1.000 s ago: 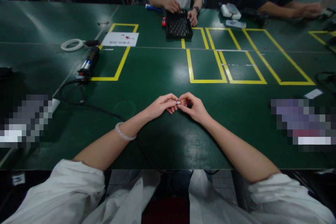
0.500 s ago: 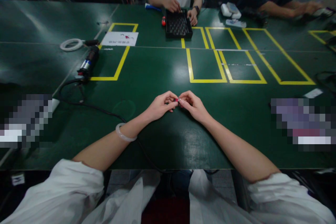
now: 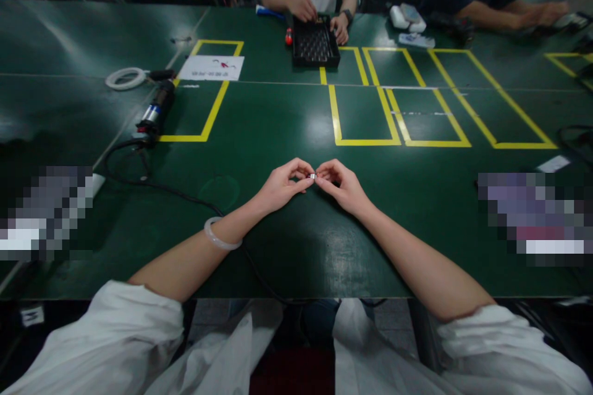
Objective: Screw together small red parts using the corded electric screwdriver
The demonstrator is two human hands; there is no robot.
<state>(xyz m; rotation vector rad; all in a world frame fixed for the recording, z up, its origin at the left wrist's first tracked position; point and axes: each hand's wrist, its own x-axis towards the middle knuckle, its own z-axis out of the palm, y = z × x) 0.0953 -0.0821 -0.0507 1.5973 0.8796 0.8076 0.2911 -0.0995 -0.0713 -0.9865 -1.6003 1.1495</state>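
Head view, frame centre: left hand (image 3: pixel 280 188) and right hand (image 3: pixel 345 188) meet fingertip to fingertip, each grip pinched shut on one small metallic part (image 3: pixel 314 176), low over the tabletop (image 3: pixel 278 247). Looks mid-handling to me: part not set down. Co-worker's black tray (image 3: pixel 315 46) is top centre, well apart.

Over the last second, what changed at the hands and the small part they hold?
The left hand and right hand shifted slightly away from the person. The small part between them showed orange before; now only a silvery bit shows. Both hands keep their pinch on it above the table. The black tray and the tool lie as they did.
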